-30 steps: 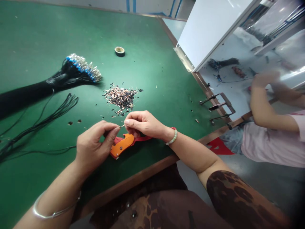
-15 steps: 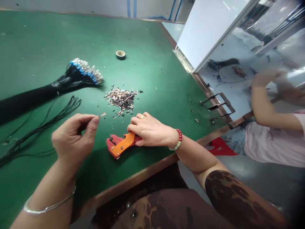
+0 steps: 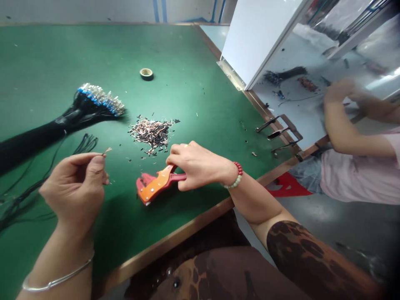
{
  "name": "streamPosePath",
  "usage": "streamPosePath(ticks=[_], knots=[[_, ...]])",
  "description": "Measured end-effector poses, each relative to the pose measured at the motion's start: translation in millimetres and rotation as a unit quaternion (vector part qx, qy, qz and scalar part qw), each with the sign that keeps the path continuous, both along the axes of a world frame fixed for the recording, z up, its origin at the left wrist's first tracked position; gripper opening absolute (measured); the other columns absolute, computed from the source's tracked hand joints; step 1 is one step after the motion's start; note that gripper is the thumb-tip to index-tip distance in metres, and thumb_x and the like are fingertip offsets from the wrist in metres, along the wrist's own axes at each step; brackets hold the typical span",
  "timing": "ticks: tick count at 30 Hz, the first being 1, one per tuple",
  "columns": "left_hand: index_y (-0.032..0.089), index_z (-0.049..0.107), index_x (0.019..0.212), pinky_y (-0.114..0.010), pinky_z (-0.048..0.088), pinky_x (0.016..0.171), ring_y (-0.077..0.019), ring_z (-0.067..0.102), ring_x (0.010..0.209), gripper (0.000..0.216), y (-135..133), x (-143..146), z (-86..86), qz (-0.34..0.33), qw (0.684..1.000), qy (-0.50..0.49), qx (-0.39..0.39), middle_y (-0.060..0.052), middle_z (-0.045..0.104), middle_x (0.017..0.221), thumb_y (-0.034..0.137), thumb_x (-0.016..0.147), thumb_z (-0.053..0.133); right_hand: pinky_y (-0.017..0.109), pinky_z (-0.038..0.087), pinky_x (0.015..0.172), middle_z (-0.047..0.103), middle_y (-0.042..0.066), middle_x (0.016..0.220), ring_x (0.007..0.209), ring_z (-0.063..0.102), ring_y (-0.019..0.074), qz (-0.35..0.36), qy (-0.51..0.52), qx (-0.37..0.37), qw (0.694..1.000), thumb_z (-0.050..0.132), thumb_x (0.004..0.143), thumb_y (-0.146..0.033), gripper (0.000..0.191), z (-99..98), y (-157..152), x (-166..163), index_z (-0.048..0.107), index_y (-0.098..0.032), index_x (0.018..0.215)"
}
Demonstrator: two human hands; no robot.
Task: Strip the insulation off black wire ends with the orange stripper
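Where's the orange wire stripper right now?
In the head view, the orange wire stripper sits on the green table just below the pile of wire scraps, with its red handle in the person's right hand.

Bright, even light — soft shadow under the wire stripper (image 3: 156,185), co-worker's hand (image 3: 339,91) blurred.

A wiring workshop, by the look of it; a green-topped workbench (image 3: 46,71) holds a bundled wire harness (image 3: 93,102), an orange wire stripper (image 3: 155,186) and a heap of wire offcuts (image 3: 151,133)
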State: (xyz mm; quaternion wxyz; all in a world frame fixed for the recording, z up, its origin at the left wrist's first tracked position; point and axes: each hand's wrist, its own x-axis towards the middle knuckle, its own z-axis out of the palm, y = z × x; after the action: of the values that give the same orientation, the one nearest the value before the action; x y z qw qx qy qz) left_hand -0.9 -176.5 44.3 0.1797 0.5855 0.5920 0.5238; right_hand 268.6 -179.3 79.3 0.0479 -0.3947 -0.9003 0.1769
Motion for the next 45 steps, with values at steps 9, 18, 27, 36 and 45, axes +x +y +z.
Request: streamPosePath(ticks=[9, 18, 27, 36, 45], knots=[[0.013, 0.076, 0.100, -0.022, 0.046, 0.047, -0.0087, 0.055, 0.046, 0.021, -2, 5, 6.9, -0.012, 0.998, -0.054, 0.003, 0.005, 0.061, 0.058, 0.028, 0.085, 0.073, 0.038, 0.055, 0.092, 0.063, 0.012, 0.122, 0.103, 0.063, 0.0207, -0.091, 0.466, -0.283, 0.833, 0.068, 0.083, -0.037, 0.049, -15.9, 22, 0, 0.058, -0.014, 0.125], [0.018, 0.079, 0.095, -0.022, 0.049, 0.059, -0.0087, 0.060, 0.059, 0.022, -16, 11, 9.8, -0.001, 0.999, 0.039, -0.009, 0.000, 0.074, 0.073, 0.037, 0.088, 0.072, 0.033, 0.062, 0.085, 0.066, 0.005, 0.107, 0.094, 0.065, 0.0165, -0.046, 0.561, -0.509, 0.652, 0.085, 0.078, -0.029, 0.054, -37.4, 2, -32, 0.065, -0.018, 0.126], [0.020, 0.077, 0.090, -0.022, 0.054, 0.066, -0.0104, 0.066, 0.063, 0.017, -24, 22, 15.9, -0.023, 0.997, 0.074, 0.030, 0.001, 0.077, 0.077, 0.036, 0.091, 0.070, 0.033, 0.061, 0.084, 0.068, 0.005, 0.105, 0.093, 0.065, 0.0173, -0.074, 0.551, -0.519, 0.649, 0.085, 0.073, -0.022, 0.052, -38.9, -5, -41, 0.066, -0.018, 0.121], [0.022, 0.073, 0.085, -0.021, 0.050, 0.059, -0.0087, 0.062, 0.056, 0.011, -31, 25, 20.2, -0.064, 0.992, 0.092, 0.060, 0.005, 0.072, 0.069, 0.026, 0.093, 0.067, 0.035, 0.057, 0.089, 0.068, 0.005, 0.109, 0.092, 0.064, 0.0161, -0.072, 0.538, -0.485, 0.686, 0.084, 0.075, -0.023, 0.052, -48.9, -10, -44, 0.066, -0.019, 0.124], [0.022, 0.070, 0.081, -0.023, 0.047, 0.055, -0.0097, 0.061, 0.053, 0.012, -33, 25, 22.1, -0.080, 0.983, 0.142, 0.085, 0.005, 0.070, 0.065, 0.023, 0.092, 0.067, 0.036, 0.057, 0.089, 0.066, 0.005, 0.103, 0.088, 0.064, 0.0162, -0.077, 0.523, -0.482, 0.699, 0.088, 0.077, -0.033, 0.052, -44.6, -9, -44, 0.065, -0.019, 0.122]])
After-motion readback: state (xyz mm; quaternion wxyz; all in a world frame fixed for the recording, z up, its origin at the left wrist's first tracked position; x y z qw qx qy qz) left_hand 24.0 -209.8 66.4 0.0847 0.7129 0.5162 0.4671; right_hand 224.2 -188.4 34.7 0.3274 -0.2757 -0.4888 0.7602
